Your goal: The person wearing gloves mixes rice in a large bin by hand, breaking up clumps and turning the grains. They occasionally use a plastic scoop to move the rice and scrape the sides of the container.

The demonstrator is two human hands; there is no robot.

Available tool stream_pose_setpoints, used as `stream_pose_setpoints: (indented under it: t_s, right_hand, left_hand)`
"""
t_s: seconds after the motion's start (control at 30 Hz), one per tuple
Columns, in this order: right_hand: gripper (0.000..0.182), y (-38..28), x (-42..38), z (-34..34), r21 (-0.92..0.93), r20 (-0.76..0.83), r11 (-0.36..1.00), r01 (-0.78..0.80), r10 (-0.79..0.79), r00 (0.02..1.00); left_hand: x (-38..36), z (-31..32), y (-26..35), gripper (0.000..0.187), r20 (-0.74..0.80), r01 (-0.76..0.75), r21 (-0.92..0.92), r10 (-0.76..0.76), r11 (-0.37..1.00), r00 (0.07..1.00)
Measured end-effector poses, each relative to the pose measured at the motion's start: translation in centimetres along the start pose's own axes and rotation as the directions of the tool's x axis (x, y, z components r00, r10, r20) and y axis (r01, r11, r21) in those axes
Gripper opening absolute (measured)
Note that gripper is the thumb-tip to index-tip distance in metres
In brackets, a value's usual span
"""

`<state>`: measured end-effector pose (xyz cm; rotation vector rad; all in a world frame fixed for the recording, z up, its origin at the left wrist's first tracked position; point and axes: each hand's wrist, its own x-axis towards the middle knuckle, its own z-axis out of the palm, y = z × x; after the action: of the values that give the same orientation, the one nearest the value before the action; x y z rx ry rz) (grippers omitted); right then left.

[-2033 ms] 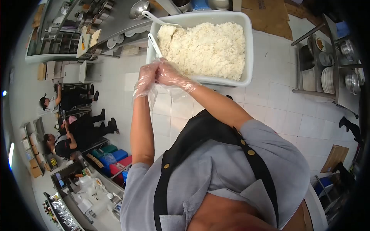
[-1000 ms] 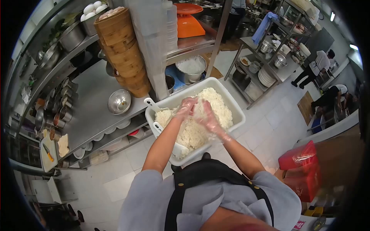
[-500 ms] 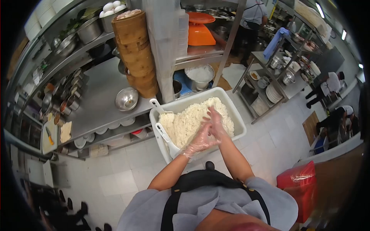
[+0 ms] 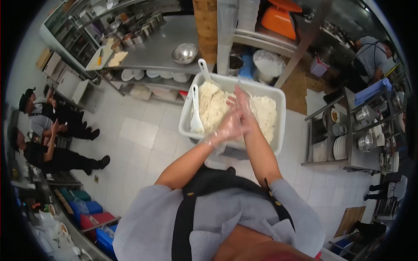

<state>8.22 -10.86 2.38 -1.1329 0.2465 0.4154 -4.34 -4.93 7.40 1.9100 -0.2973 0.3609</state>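
Both my hands wear clear plastic gloves and are raised over a white tub (image 4: 281, 126) of cooked white rice (image 4: 264, 112). My left hand (image 4: 230, 125) is closed against the lower part of my right hand, its fingers at the plastic glove (image 4: 246, 114) there. My right hand (image 4: 242, 103) points away from me with its fingers stretched out and nothing in it. Two white paddles stand in the rice at the tub's left side: one paddle (image 4: 203, 67) at the back corner, the other paddle (image 4: 195, 104) nearer me.
Left of the tub is a steel counter (image 4: 161, 41) with a metal bowl (image 4: 185, 53) and bamboo steamers (image 4: 206, 30). An orange scale (image 4: 278, 21) and a metal pot (image 4: 268, 65) are behind. Shelving (image 4: 344, 163) stands right. Two people (image 4: 56, 150) are at far left; others work at right.
My view has turned, bringing the people at left into sight. My hands stay together above the rice, the left still at the right hand's glove.
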Motion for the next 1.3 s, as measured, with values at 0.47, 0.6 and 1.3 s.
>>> stream_pose_setpoints:
  t_s: [0.47,0.6,1.3]
  right_hand:
    - [0.013,4.7,-1.5,-0.1,0.228,-0.045,0.972,0.06,-0.051,0.998]
    - [0.012,3.9,-3.7,-0.9,0.252,-0.137,0.949,0.187,-0.157,0.978]
    - [0.047,3.7,-17.3,7.7,-0.79,0.446,-0.124,0.6,-0.787,0.426]
  left_hand:
    - [4.3,-1.0,-7.2,0.013,0.064,-0.119,0.418,0.101,0.901,0.993]
    - [4.7,1.4,-10.6,0.014,0.041,-0.186,0.447,0.187,0.875,0.981]
    - [8.8,-1.8,-19.4,0.01,0.127,0.165,-0.986,-0.679,-0.009,0.723]
